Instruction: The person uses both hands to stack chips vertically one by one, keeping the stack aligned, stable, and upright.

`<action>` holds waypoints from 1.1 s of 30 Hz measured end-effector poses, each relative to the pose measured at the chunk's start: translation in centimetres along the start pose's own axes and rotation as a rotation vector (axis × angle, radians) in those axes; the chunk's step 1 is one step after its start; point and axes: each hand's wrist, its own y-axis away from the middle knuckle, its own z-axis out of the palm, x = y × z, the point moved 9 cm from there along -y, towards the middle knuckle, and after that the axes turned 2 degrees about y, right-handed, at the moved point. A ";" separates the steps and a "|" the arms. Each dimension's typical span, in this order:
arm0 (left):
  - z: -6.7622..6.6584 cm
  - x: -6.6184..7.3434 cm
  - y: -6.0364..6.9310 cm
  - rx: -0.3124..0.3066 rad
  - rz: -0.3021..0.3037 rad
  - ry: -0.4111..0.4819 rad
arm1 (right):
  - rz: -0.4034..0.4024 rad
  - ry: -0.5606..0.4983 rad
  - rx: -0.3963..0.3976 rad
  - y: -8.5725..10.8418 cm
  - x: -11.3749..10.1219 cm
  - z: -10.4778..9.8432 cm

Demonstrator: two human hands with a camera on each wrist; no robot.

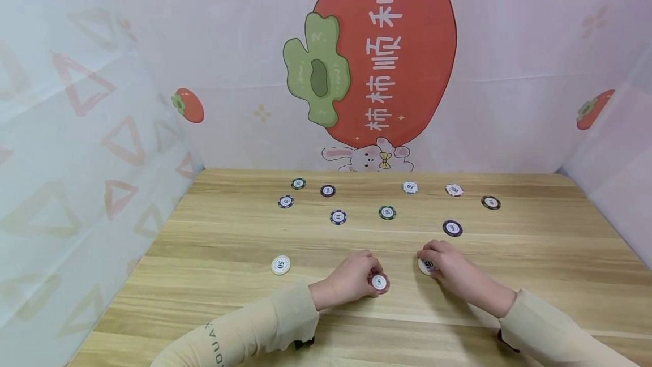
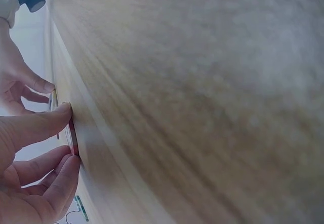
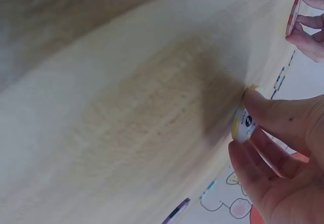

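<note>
My left hand (image 1: pixel 351 281) pinches a red-rimmed poker chip (image 1: pixel 379 282) marked 5 by its edges. In the left wrist view this red chip (image 2: pixel 73 138) shows nearly edge-on between thumb and fingers, close to the tabletop. To the right, my right hand (image 1: pixel 455 269) holds a yellow-rimmed poker chip (image 1: pixel 425 265) marked 50, partly covered by the fingers. The right wrist view has this yellow chip (image 3: pixel 243 124) tilted between thumb and fingertips. Another yellow-rimmed 50 chip (image 1: pixel 281 265) lies flat, left of my left hand.
Toward the back of the wooden table (image 1: pixel 229 237) lie several scattered chips, among them a blue 10 chip (image 1: pixel 338 217), a green chip (image 1: pixel 387 212), a purple chip (image 1: pixel 452 228) and a black chip (image 1: pixel 491 203). A printed cloth wall (image 1: pixel 244 55) rises behind the table.
</note>
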 end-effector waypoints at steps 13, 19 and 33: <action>0.1 -0.1 -0.1 -0.007 -0.013 0.017 | 0.167 -0.051 -0.054 -0.6 1.1 -0.7; 0.2 -0.2 -0.2 -0.007 -0.015 0.013 | 0.276 -0.156 -0.119 -0.7 2.0 -0.4; 0.2 -0.2 -0.2 -0.010 -0.014 0.000 | 0.415 -0.426 -0.194 -0.4 2.3 1.0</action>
